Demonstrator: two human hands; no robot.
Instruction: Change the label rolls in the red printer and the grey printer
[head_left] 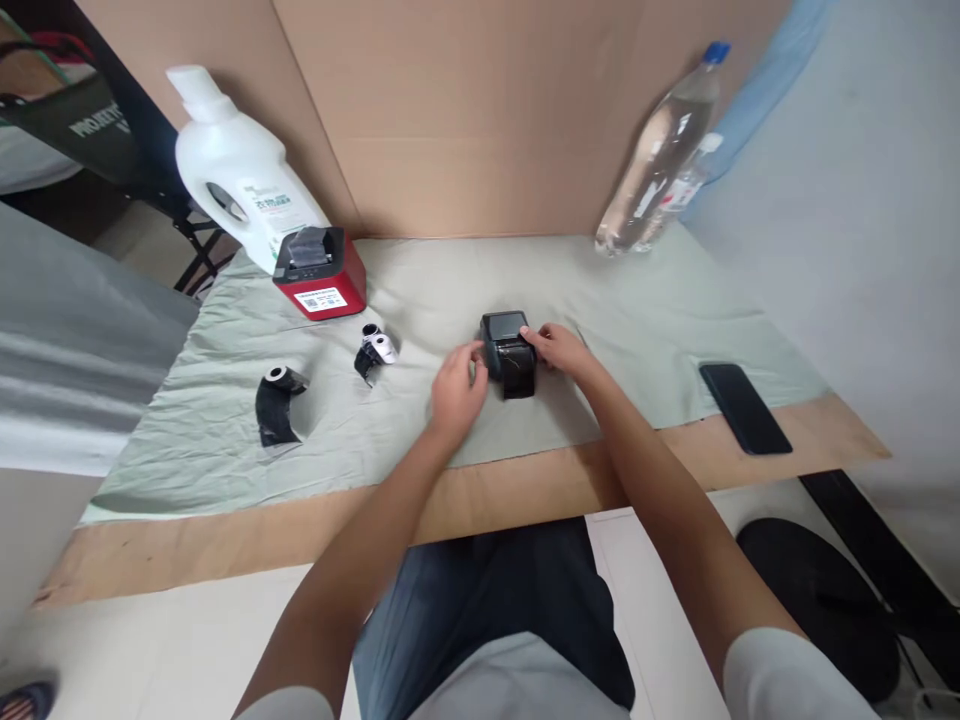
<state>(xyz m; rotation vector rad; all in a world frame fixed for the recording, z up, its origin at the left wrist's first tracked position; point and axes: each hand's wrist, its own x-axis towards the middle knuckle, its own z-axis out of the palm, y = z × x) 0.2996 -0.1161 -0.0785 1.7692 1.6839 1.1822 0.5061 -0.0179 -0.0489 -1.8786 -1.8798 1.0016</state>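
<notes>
A small black device [504, 328] with a glossy black strip [517, 373] hanging over its front lies on the green cloth near the middle of the table. My right hand [556, 347] grips its right side, thumb on the top edge and fingers beside it. At the device's left side is my left hand [458, 385], its fingers curled, with the index finger reaching to the casing. Whether that hand pinches anything is too small to tell. Left of it are a small roll with black and white film [375, 350] and a larger black roll [276, 408].
A red box-shaped device [324, 285] and a white jug [244, 175] stand at the back left. Two clear bottles [660, 150] lean at the back right against cardboard [472, 110]. A black phone [744, 408] lies near the right front edge.
</notes>
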